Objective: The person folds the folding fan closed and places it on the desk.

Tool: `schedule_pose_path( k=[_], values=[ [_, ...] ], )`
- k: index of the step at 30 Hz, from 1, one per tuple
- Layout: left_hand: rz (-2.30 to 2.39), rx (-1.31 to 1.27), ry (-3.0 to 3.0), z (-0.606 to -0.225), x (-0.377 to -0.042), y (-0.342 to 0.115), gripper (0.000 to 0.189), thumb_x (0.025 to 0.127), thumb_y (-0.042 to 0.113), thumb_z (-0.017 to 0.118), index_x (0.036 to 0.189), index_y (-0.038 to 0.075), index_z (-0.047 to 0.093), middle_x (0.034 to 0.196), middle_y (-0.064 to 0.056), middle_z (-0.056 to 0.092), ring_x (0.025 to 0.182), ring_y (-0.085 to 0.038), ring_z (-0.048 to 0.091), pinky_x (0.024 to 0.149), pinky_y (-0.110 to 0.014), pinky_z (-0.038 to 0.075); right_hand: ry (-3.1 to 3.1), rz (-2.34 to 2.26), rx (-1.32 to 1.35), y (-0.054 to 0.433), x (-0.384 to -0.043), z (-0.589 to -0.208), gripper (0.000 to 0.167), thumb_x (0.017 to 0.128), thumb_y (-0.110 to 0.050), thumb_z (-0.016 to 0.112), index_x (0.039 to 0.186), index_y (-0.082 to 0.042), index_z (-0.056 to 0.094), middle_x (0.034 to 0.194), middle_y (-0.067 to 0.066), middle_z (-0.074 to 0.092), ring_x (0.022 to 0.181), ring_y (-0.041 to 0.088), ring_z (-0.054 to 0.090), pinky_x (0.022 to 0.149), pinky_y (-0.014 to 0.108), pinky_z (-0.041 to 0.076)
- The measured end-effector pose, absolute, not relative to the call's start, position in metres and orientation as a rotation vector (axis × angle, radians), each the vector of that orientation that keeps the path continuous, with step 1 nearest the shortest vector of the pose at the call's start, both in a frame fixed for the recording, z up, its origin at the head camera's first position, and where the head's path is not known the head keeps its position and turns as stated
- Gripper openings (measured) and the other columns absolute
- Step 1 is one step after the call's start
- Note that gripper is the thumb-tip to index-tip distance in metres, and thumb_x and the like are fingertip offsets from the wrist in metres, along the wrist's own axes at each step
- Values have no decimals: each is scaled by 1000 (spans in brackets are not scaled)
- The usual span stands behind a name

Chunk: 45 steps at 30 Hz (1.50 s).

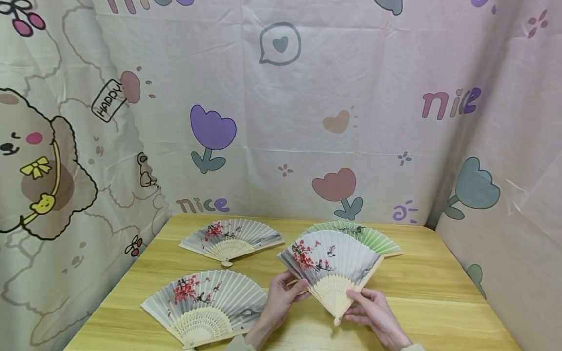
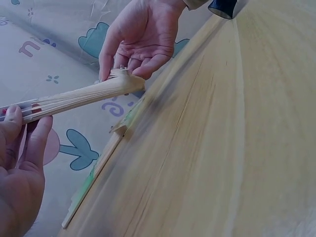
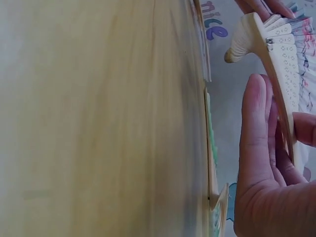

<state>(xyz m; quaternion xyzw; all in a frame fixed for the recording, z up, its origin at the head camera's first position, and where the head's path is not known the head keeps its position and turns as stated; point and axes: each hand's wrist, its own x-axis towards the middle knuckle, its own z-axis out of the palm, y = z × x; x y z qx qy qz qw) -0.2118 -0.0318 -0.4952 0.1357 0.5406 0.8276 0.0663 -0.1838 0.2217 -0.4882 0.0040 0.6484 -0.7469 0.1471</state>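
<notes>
Pinching a partly spread floral fan (image 1: pixel 327 251) by opposite edges, a person's left hand (image 1: pixel 282 298) and right hand (image 1: pixel 373 312) hold it above the wooden table (image 1: pixel 443 297), apparently mid-unfolding; the next move likely calls for easing both edges evenly apart.

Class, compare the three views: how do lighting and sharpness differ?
Head view: fairly even light, with the print on the held fan easy to make out; left wrist view: dimmer and bluish, with a greyish shadowy band along the table edge; right wrist view: wood grain looks soft and smeared, paler toward the left.
</notes>
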Motion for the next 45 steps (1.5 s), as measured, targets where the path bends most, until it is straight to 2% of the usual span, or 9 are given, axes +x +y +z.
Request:
schedule_pose_path(
  k=[10, 16, 19, 29, 36, 41, 45],
  values=[
    [2481, 378, 1651, -495, -210, -31, 51, 94, 0, 66, 136, -20, 44, 111, -4, 70, 97, -10, 73, 89, -30, 65, 1867, -2137, -1, 221, -182, -487, 20, 101, -18, 59, 112, -3, 65, 91, 2, 74, 78, 12, 73, 80, 27, 68],
    [2487, 409, 1659, -496, -211, -31, 54, 96, 4, 65, 139, -17, 42, 114, -3, 68, 98, -10, 73, 88, -29, 65, 1898, -2091, -14, 218, -182, -486, 19, 98, -19, 65, 110, -4, 67, 88, 1, 75, 77, 13, 73, 79, 27, 68],
    [2476, 406, 1660, -495, -211, -30, 54, 96, 5, 65, 140, -16, 42, 116, -6, 67, 98, -11, 73, 88, -29, 65, 1901, -2088, -30, 218, -182, -486, 20, 98, -18, 64, 110, -2, 67, 88, 1, 74, 77, 12, 73, 78, 26, 68],
    [2428, 383, 1643, -492, -209, -28, 51, 99, 2, 58, 143, -14, 39, 131, -21, 59, 107, -16, 69, 93, -29, 64, 1892, -2115, -36, 219, -182, -487, 27, 100, -14, 61, 119, 5, 63, 88, 1, 75, 76, 11, 73, 76, 24, 68],
    [2424, 395, 1610, -494, -211, -29, 55, 98, 5, 61, 144, -15, 36, 125, -13, 62, 102, -12, 70, 90, -28, 65, 1893, -2118, -25, 218, -182, -487, 21, 98, -15, 65, 114, -1, 67, 90, 1, 78, 79, 12, 75, 78, 26, 68],
    [2422, 400, 1598, -496, -212, -29, 58, 97, 7, 64, 144, -14, 37, 120, -5, 65, 100, -12, 71, 88, -29, 66, 1901, -2120, -39, 219, -183, -487, 24, 99, -15, 64, 116, 1, 66, 91, 1, 78, 80, 12, 75, 77, 27, 68],
    [2402, 404, 1630, -497, -213, -29, 55, 101, 13, 60, 143, -13, 38, 119, -6, 64, 101, -13, 69, 87, -29, 66, 1905, -2110, -46, 219, -183, -487, 23, 99, -14, 63, 116, 1, 66, 89, 0, 78, 78, 11, 74, 76, 26, 68]
  ],
)
